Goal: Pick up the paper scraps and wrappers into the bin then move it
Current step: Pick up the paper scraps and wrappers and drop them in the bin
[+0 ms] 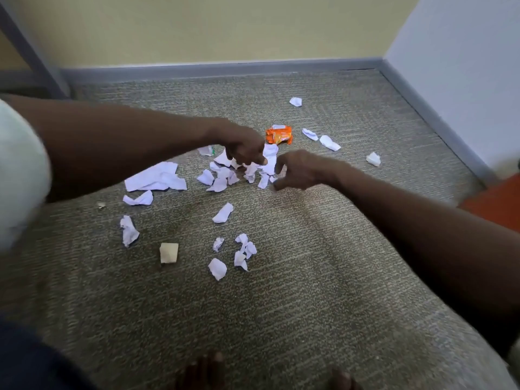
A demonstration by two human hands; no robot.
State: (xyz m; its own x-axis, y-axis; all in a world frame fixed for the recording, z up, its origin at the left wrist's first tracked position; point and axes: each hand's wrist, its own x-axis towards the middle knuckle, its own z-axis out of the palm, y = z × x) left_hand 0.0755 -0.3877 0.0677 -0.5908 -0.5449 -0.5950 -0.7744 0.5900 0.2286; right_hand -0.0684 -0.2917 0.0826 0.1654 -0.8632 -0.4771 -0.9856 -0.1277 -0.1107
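Head view: left hand (244,147) pinched down on white torn paper scraps (225,175) heaped mid grey carpet (309,263); whether scrap is actually gripped, cannot tell. Right hand (298,170) beside heap, fingers curled apart, empty. Crumpled orange wrapper (279,135) just behind heap. Bin not clearly visible. Advice: cup both hands, rake heap together, lift in bunches; stray scraps after.

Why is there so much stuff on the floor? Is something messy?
Yes. Torn white paper scraps are scattered all over the carpet, with an orange wrapper near the wall. Both hands reach into the middle pile. No bin shows.
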